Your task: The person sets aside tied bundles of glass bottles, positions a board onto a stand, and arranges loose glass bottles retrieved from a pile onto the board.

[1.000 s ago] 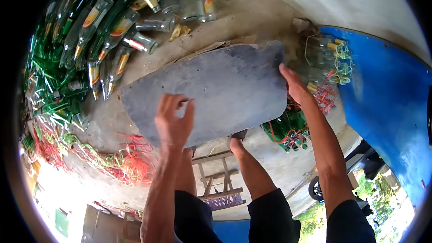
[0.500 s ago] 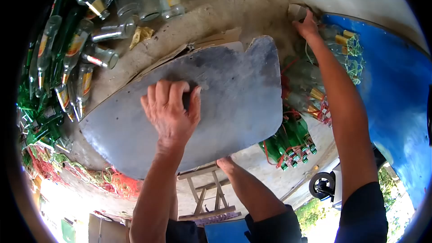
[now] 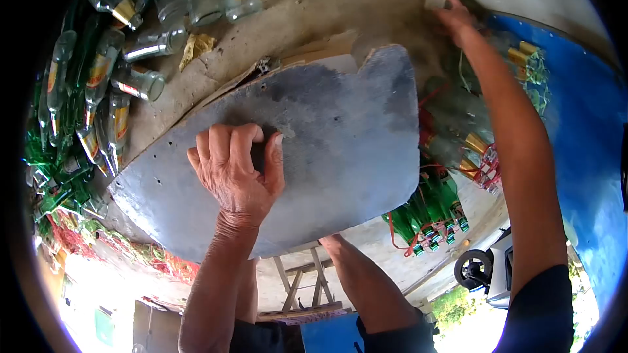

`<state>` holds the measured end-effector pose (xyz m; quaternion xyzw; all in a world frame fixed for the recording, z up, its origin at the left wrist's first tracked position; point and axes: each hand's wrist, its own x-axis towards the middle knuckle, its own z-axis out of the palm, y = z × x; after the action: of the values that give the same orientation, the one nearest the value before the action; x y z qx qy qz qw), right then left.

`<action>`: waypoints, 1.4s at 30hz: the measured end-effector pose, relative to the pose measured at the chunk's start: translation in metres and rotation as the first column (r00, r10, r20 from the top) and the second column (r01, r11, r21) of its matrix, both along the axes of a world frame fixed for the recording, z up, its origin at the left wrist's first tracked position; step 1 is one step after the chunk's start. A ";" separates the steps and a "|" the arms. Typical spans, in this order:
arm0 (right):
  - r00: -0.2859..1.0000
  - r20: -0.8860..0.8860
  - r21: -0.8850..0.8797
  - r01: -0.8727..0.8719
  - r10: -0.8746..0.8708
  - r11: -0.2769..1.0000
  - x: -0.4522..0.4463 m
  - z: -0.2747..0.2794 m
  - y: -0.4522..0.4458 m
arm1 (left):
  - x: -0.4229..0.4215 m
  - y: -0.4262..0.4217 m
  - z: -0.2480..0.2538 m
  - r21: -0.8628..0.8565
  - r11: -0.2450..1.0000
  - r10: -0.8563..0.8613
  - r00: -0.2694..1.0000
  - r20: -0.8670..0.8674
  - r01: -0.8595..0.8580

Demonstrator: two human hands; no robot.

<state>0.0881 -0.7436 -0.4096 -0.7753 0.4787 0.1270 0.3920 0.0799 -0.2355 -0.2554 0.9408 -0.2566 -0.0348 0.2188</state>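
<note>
My left hand (image 3: pixel 234 170) lies over a grey, rounded board (image 3: pixel 340 157) with a notch in its far edge. Its fingers are curled and the thumb is bent towards them around a dark gap. What this hand holds, if anything, is hidden. My right arm stretches out to the floor near the wall. There my right hand (image 3: pixel 458 18) has its fingers closed around a small pale, block-like piece (image 3: pixel 436 2), whose kind I cannot make out. Bundled clear bottles (image 3: pixel 461 134) lie below that arm.
Loose glass bottles (image 3: pixel 98 68) crowd the left side. Green bottles (image 3: pixel 428 206) tied with red string lie right of the board. A blue panel (image 3: pixel 589 150) leans along the right. A wooden stool (image 3: pixel 301 281) stands near my bare legs, and red netting (image 3: pixel 167 265) lies at lower left.
My right hand has moved slightly farther out along the floor by the wall, with the pale piece at its fingers. My left hand stays on the board. The view has shifted a little.
</note>
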 end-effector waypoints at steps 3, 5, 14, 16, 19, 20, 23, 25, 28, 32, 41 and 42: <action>0.997 0.068 -0.007 -0.028 0.028 1.000 -0.004 0.047 0.043 | -0.004 0.001 0.001 0.011 1.000 -0.006 1.000 0.023 0.006; 0.990 0.134 0.076 -0.057 0.047 0.995 -0.016 0.100 0.060 | -0.003 0.000 -0.001 0.000 1.000 -0.011 0.999 0.047 0.011; 0.834 0.474 -0.005 0.324 -0.283 0.946 -0.232 0.336 0.105 | -0.006 0.001 -0.004 0.020 0.999 -0.053 0.991 0.123 0.050; 0.772 0.448 0.020 0.495 -0.450 0.869 -0.291 0.343 0.087 | -0.006 0.002 -0.006 0.037 0.997 -0.065 0.987 0.149 0.060; 0.688 0.347 0.015 0.675 -0.638 0.737 -0.376 0.313 0.045 | -0.008 -0.001 -0.001 0.060 0.993 -0.112 0.980 0.165 0.103; 0.659 0.311 -0.004 0.721 -0.685 0.693 -0.404 0.290 0.027 | -0.006 -0.001 -0.003 0.067 0.991 -0.123 0.976 0.178 0.113; 0.534 0.249 0.188 0.792 -0.808 0.581 -0.466 0.227 -0.017 | -0.004 -0.004 -0.005 0.031 0.988 -0.155 0.965 0.211 0.151; 0.517 0.210 0.242 0.795 -0.830 0.557 -0.504 0.182 -0.033 | -0.007 0.000 -0.007 0.044 0.988 -0.154 0.970 0.189 0.149; 0.447 0.162 0.365 0.801 -0.880 0.474 -0.524 0.120 -0.047 | -0.007 0.001 -0.009 0.022 0.988 -0.156 0.975 0.156 0.154; 0.573 0.073 0.330 0.759 -0.816 0.562 -0.529 0.083 -0.057 | -0.011 -0.003 -0.003 0.039 0.982 -0.188 0.971 0.149 0.184; 0.591 0.314 0.331 0.665 -0.743 0.669 -0.521 0.084 -0.134 | -0.014 -0.001 -0.010 0.017 0.988 -0.153 0.979 0.134 0.152; 0.606 0.280 0.326 0.670 -0.745 0.667 -0.533 0.088 -0.125 | -0.016 -0.005 -0.008 0.003 0.989 -0.144 0.982 0.119 0.145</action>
<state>-0.4451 -0.8685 -0.3213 -0.4893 0.6443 -0.1516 0.5679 0.0640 -0.2404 -0.2637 0.9195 -0.3368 0.0061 0.2027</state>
